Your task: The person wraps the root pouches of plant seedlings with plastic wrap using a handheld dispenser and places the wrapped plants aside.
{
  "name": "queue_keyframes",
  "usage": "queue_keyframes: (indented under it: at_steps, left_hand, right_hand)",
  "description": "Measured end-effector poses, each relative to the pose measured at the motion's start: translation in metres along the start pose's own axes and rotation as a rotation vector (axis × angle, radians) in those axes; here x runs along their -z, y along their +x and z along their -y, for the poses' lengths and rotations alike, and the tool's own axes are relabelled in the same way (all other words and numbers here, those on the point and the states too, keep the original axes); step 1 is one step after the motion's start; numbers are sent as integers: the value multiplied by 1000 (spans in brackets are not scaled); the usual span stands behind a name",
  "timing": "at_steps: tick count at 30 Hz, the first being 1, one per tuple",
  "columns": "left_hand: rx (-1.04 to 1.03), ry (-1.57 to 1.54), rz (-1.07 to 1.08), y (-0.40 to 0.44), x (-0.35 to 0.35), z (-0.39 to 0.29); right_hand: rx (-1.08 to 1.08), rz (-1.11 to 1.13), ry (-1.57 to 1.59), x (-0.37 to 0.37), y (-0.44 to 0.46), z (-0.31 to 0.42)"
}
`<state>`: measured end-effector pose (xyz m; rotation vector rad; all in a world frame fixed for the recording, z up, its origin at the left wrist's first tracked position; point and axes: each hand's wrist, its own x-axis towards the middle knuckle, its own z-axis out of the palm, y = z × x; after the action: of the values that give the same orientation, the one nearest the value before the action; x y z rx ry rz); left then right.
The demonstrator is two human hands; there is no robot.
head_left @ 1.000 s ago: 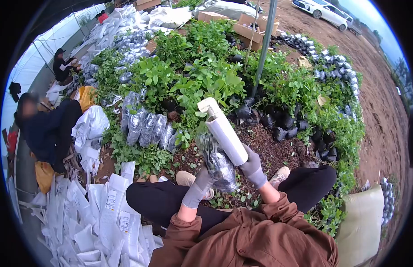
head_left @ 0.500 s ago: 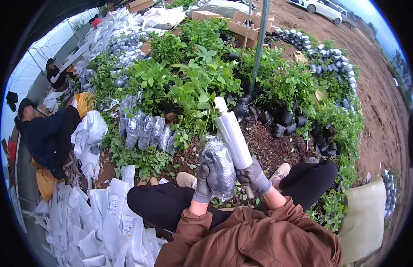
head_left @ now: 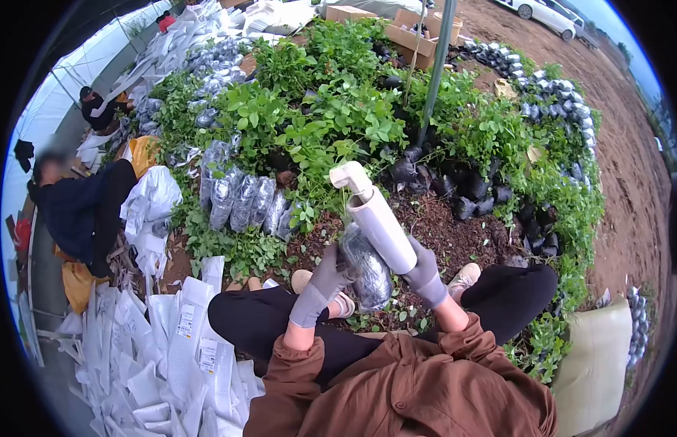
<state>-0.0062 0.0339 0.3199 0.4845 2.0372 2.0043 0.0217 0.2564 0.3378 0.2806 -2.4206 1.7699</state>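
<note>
Film roll (head_left: 384, 231) leans more leftward than before, wrapped bundle (head_left: 370, 274) also tilted | left hand (head_left: 328, 277) grips bundle; right hand (head_left: 426, 277) holds roll's lower end | both above near side of soil (head_left: 446, 237) | risk: uneven pull might slide roll off elbow pipe (head_left: 351, 175)

A shiny, film-wrapped bundle (head_left: 373, 275) sat in the left hand (head_left: 333, 271); a white roll (head_left: 383, 231) slanted up from the right hand (head_left: 425, 272)
</note>
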Motion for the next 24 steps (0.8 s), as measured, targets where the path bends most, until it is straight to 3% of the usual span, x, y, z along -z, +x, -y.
queue_keyframes:
  at_steps: [1,2,4,6,7,9,10,12,13,17,19,20,22,24]
  left_hand:
    - [203,202,-23,1,4,10]
    - [243,-212,-45,4,-3,21]
    - [288,-568,-95,-4,-12,11]
    - [177,-1028,-118,-17,-36,-4]
    - [136,-1042,-164,-11,-35,16]
    - [145,-1064,-144,-19,-41,39]
    - [167,-1077,-163,-21,-39,44]
    - [202,-627,82,-12,-15,45]
    - [241,-449,65,-8,-17,30]
    - [274,-390,-119,-14,-29,63]
    - [300,-511,-165,-19,-31,56]
    - [367,-561,-196,-23,-29,54]
    - [300,-881,-147,-30,-26,48]
    - [305,-858,-28,-30,-21,57]
  right_hand:
    - [33,47,-61,2,0,5]
    - [77,117,-104,2,1,12]
    - [150,127,-81,-1,2,23]
    - [-8,-15,314,-18,2,11]
    - [-210,8,527,-19,-5,7]
    - [-402,-87,680,-24,-19,2]
    - [-189,-163,508,-32,-20,-7]
    - [-55,-53,122,-14,-20,-15]
    - [12,3,-71,-5,-20,-17]
    - [-98,165,115,-1,-20,-19]
    - [-103,180,411,-11,-18,-25]
    - [-161,200,650,-12,-21,-26]
    - [-344,262,1173,-9,-25,-8]
    - [-398,121,1201,-18,-27,-10]
